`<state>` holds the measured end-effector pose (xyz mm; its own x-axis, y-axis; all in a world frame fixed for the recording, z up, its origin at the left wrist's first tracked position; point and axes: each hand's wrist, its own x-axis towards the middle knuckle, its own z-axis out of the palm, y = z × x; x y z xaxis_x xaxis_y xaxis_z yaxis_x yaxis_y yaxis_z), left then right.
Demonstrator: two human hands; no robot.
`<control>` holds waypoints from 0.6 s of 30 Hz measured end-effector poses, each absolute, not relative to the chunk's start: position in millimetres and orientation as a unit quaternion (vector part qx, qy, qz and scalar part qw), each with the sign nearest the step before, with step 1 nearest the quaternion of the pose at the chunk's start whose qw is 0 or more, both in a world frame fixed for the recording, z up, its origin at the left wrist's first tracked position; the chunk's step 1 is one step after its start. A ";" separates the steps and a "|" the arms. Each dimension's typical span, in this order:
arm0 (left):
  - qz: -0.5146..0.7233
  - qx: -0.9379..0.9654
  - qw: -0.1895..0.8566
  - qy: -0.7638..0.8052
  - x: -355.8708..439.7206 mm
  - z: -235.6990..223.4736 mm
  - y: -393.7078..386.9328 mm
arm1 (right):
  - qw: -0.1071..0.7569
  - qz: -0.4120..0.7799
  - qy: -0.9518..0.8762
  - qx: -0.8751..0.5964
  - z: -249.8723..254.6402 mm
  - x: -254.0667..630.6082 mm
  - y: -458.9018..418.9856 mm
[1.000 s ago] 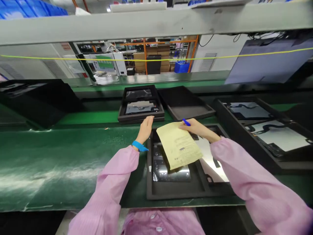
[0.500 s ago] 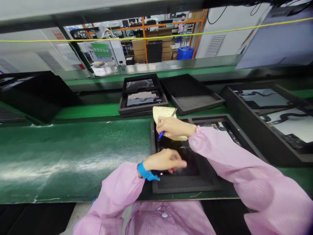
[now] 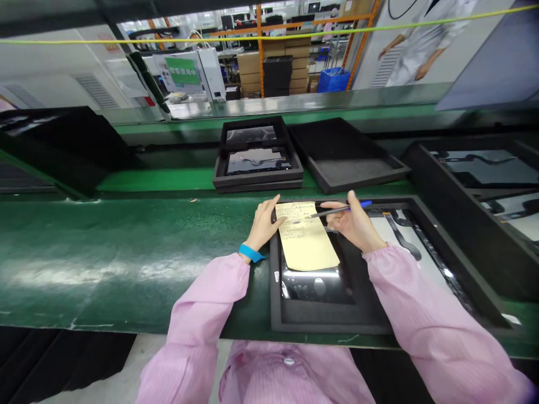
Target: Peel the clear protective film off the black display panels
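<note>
A yellow sheet of paper (image 3: 309,247) with rows of handwriting near its top lies over a black foam tray (image 3: 315,320). My left hand (image 3: 264,223) is at the sheet's upper left edge, fingers stretched out and thumb resting on the paper. In my right hand (image 3: 351,223) is a pen (image 3: 339,210) with a blue end, its tip over the writing. Below the sheet, a dark glossy panel (image 3: 314,286) shows in the tray's left compartment. The right compartment holds a pale panel with black flex strips (image 3: 400,233), partly covered by my right sleeve.
Behind are a stacked tray with panels (image 3: 257,182) and a tilted black tray (image 3: 357,174). A deeper tray with panels (image 3: 467,235) stands at right, and black trays (image 3: 63,148) at left. Green bench surface (image 3: 126,247) extends left. Another person (image 3: 425,47) is beyond the bench.
The paper has gone from my right hand onto the tray. My left hand has moved up to its edge. My right hand has shifted right and turned the pen tip towards the paper.
</note>
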<state>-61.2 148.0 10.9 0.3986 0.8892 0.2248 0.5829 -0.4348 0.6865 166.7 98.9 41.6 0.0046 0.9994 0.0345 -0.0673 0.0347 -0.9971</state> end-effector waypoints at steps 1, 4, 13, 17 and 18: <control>0.296 0.791 0.239 0.479 -56.9 7.9 152.9 | 0.521 0.529 -0.476 -0.471 38.8 165.9 96.1; 0.276 0.794 0.194 0.506 -47.5 6.3 164.7 | 0.534 0.559 -0.444 -0.453 37.5 162.4 87.7; 0.242 0.782 0.151 0.554 -35.8 1.4 163.1 | 0.512 0.526 -0.474 -0.486 33.7 131.6 78.2; 0.235 0.789 0.143 0.549 -34.6 2.0 160.5 | 0.483 0.488 -0.502 -0.526 19.0 114.9 81.4; 0.232 0.793 0.141 0.545 -34.4 2.4 160.2 | 0.478 0.476 -0.506 -0.538 15.2 113.2 83.3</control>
<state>-34.4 160.2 2.4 0.2972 0.9304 0.2147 0.7997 -0.3654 0.4764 113.2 83.3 15.2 0.0341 0.9990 -0.0285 0.0894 -0.0315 -0.9955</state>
